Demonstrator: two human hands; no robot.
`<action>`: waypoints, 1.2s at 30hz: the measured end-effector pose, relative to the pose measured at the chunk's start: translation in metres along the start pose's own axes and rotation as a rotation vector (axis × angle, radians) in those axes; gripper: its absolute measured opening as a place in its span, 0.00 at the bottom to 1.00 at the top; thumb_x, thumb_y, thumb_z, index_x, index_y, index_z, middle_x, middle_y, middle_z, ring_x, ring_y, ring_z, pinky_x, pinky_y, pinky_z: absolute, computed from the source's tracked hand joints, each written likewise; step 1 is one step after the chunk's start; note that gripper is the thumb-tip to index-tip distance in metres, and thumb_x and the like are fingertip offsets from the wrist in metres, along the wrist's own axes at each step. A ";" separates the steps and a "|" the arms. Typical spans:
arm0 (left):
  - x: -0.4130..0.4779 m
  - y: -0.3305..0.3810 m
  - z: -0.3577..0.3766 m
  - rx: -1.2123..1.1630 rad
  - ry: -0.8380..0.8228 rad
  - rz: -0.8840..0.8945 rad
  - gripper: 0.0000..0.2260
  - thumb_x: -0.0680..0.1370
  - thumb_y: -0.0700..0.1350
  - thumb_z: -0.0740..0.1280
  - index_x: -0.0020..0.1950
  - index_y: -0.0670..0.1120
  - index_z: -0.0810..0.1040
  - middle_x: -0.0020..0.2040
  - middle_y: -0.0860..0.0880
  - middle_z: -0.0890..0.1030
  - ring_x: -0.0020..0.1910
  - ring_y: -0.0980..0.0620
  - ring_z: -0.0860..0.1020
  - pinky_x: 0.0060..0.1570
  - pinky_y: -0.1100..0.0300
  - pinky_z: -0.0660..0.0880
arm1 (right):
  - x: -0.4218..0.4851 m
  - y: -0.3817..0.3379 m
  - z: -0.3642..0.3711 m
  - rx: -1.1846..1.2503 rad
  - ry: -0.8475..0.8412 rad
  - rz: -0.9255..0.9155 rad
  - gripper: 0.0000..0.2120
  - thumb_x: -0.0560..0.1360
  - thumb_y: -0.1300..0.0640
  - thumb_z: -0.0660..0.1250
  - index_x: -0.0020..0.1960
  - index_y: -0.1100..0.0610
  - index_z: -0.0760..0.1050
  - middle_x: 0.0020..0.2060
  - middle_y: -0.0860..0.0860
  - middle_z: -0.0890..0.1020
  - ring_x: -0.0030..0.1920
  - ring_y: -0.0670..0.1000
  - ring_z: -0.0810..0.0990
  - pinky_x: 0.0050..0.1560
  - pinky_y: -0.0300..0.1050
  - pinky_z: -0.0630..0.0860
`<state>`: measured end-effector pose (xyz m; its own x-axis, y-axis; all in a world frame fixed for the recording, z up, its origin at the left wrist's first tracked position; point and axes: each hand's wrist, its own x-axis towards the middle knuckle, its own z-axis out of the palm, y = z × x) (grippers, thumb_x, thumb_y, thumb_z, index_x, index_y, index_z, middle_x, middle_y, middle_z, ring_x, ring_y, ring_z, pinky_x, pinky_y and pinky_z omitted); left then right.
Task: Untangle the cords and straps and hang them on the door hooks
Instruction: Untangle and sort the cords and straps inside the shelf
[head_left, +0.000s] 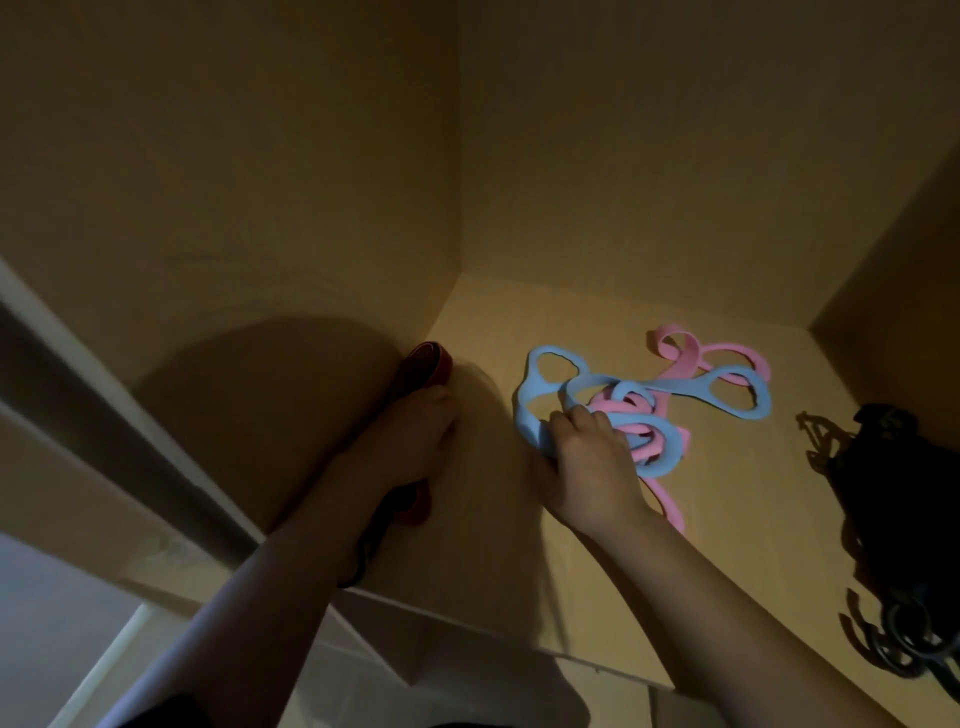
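As the left hand (410, 441) holds a flat red strap (427, 364), the right hand (587, 462) grips loopy blue and pink bands (644, 402)

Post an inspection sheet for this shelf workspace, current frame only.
Surface: beige shelf floor, dimly lit, shadowed at left.
Job's things: light blue flat rubber loop strap tangled with pink flat rubber loop strap; dark red flat strap against the left wall.
Clutter: black strap bundle with dark rings at right; too dark for detail.
Grippers: left hand grips the red strap; right hand has its fingers curled into the tangle, gripping the blue strap.
Cables: thin black cord runs under the left forearm.
Surroundings: beige walls; door hooks: nothing seen.
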<state>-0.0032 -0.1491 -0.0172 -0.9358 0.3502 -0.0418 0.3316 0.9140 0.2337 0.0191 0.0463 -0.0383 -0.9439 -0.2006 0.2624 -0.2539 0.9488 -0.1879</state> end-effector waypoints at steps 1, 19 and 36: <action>0.001 0.004 -0.002 0.056 0.007 0.004 0.09 0.77 0.37 0.58 0.54 0.41 0.73 0.55 0.46 0.72 0.53 0.47 0.72 0.50 0.60 0.64 | 0.000 0.001 0.000 0.003 0.000 -0.003 0.07 0.69 0.58 0.67 0.41 0.63 0.74 0.39 0.60 0.76 0.40 0.62 0.75 0.36 0.50 0.68; 0.035 0.083 0.021 0.140 0.187 0.262 0.18 0.74 0.39 0.57 0.64 0.44 0.72 0.66 0.43 0.69 0.63 0.43 0.69 0.59 0.54 0.63 | -0.003 0.037 -0.024 0.043 0.033 0.188 0.15 0.74 0.52 0.63 0.57 0.59 0.74 0.53 0.57 0.75 0.55 0.58 0.70 0.51 0.48 0.65; 0.035 0.101 0.036 -0.158 0.116 0.463 0.15 0.59 0.46 0.68 0.43 0.42 0.76 0.40 0.43 0.78 0.38 0.42 0.76 0.44 0.58 0.67 | -0.012 0.053 -0.075 0.561 0.100 0.263 0.10 0.78 0.60 0.59 0.59 0.53 0.64 0.32 0.47 0.73 0.31 0.47 0.75 0.28 0.38 0.69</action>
<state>0.0024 -0.0371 -0.0302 -0.7048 0.6785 0.2072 0.7014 0.6228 0.3467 0.0326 0.1173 0.0193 -0.9724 0.0718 0.2222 -0.1137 0.6854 -0.7192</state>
